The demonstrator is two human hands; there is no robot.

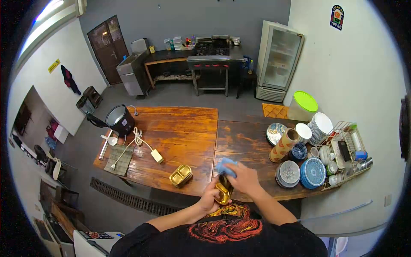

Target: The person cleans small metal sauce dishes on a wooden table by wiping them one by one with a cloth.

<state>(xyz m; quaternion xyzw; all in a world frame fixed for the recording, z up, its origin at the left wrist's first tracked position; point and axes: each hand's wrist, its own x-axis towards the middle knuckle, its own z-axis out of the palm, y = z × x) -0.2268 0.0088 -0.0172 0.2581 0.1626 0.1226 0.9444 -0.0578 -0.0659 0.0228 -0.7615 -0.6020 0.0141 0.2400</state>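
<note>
Close to my body, my left hand [208, 199] is closed on the side of a shiny gold dish [223, 195], which is tilted; its inner part is partly hidden. My right hand [245, 179] grips a crumpled blue cloth [226, 166] at the upper end of that dish. Whether the cloth presses on the metal I cannot tell. To the left on the wooden table [180, 132] sit gold two-compartment dishes [181, 175], apparently stacked, apart from both hands.
At left are a black rice cooker [120, 121], a white power strip [156, 156], a green cloth [120, 160] and a white rice paddle [111, 140]. Right of my hands stand a patterned cylinder [283, 145], blue plates [313, 173], grey plates [288, 174] and a wire dish rack [349, 160].
</note>
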